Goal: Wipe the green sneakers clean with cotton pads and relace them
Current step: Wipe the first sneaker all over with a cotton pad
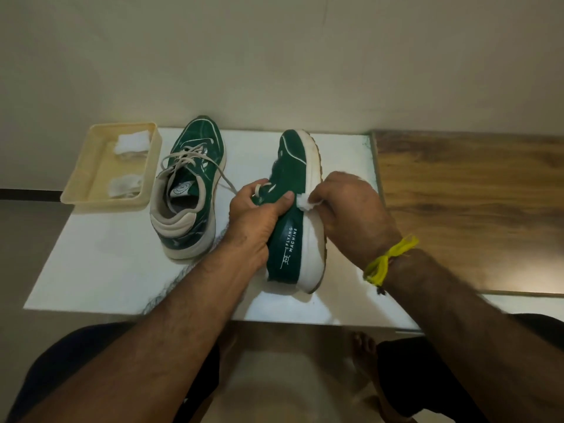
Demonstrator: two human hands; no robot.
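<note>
Two green sneakers with white soles are on a white board (100,270). The right sneaker (291,239) is tipped on its side, sole facing right. My left hand (259,209) grips its upper at the middle, thumb across the green side. My right hand (348,206) pinches a white cotton pad (305,203) against the edge where the green side meets the white sole. The left sneaker (190,184) stands upright with loose beige laces (183,157), one end trailing toward my left hand.
A cream plastic tray (82,190) at the back left holds two wads of white cotton pads (132,141). A wooden surface (473,203) lies to the right of the board. A pale wall stands behind. My knees and bare feet show below the board's front edge.
</note>
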